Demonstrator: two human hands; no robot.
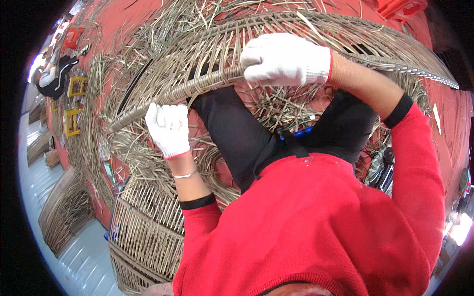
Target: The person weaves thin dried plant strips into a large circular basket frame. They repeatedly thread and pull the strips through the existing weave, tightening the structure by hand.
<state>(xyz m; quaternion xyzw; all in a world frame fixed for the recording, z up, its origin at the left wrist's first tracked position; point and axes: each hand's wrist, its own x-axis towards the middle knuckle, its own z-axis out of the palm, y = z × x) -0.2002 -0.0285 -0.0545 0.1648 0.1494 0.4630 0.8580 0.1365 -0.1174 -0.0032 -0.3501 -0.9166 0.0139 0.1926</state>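
Note:
A long curved woven frame (205, 83) lies across my knees, its near rim wrapped tightly with brown flat strips. Over the middle of that rim, my right hand (281, 59), in a white knit glove, is closed with its fingers curled round it. My left hand (169, 129), also gloved in white, is closed just below the left part of the rim, the thumb side close to the wrapping. Its curled fingers hide whatever they may hold. Loose strip ends hang from the rim between my hands.
Loose strips (284, 111) litter the red floor (207, 133) around my legs. A slatted woven panel (148, 212) lies at lower left, another woven piece (66, 212) beyond it. Yellow stools (73, 122) and another person (57, 79) are at far left; a red plastic stool (402, 9) stands at upper right.

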